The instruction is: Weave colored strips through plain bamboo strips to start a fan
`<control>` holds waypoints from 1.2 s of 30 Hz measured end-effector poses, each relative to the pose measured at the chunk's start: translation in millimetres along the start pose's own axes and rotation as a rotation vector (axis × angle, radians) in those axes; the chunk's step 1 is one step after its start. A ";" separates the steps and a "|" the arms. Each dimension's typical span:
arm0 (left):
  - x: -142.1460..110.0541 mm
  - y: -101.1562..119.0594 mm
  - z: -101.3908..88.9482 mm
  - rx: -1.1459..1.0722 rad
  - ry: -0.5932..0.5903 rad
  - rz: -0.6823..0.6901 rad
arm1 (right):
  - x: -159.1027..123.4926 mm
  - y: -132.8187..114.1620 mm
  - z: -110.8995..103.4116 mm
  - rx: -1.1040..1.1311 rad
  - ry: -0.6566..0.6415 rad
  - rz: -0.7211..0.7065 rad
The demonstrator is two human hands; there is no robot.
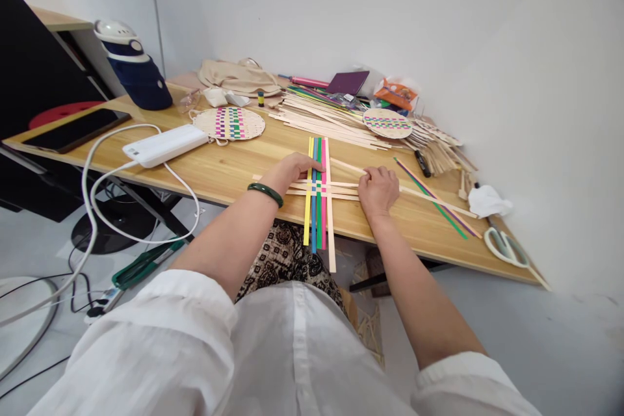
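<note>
In front of me is a small weave of flat strips [318, 221]: yellow, blue, green, pink and pale ones run lengthwise, crossed by several pale strips [345, 195]. My left hand [295, 169], a dark green bangle at its wrist, reaches over the upper left of the weave. Its fingers hold the coloured strips just above the crossings; the thumb is hidden. To the right, my right hand [379, 188] is closed on a long pale strip [433, 200], which slants from the weave toward the table's right side. The crossing strips' right ends lie by this hand.
Loose coloured strips [433, 198] and scissors [506, 247] lie right. Behind are woven discs [387, 123], a pile of pale strips [326, 118] and a black marker [422, 164]. Left stand a blue bottle [136, 71], a white power bank [166, 145] with cable and a phone [78, 130].
</note>
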State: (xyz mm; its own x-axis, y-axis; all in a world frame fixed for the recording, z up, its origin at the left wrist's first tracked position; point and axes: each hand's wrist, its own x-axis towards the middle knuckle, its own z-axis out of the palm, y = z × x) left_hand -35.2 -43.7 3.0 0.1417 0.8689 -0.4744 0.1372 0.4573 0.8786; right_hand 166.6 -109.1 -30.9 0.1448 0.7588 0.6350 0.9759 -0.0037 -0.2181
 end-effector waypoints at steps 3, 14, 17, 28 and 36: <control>-0.3 -0.2 -0.5 -0.015 0.001 0.000 | 0.6 0.9 -0.3 -0.030 -0.043 0.037; -10.6 2.9 -1.7 -0.097 -0.047 0.018 | 2.1 3.9 6.2 0.123 -0.005 -0.022; -10.2 0.7 -3.6 -0.125 -0.049 0.030 | 2.5 5.5 7.4 0.141 -0.014 -0.028; -19.7 -6.7 -9.6 -0.237 -0.134 0.086 | 4.6 8.2 8.4 0.196 -0.066 -0.037; -18.8 -11.3 -11.6 -0.257 -0.139 0.107 | 4.9 8.1 8.3 0.216 -0.060 -0.023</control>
State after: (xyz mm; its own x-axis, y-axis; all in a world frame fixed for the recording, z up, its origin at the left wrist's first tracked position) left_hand -50.8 -62.9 2.6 0.2767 0.8886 -0.3658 -0.1359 0.4131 0.9005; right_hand 173.8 -100.0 -35.7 0.1063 0.7945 0.5978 0.9203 0.1491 -0.3617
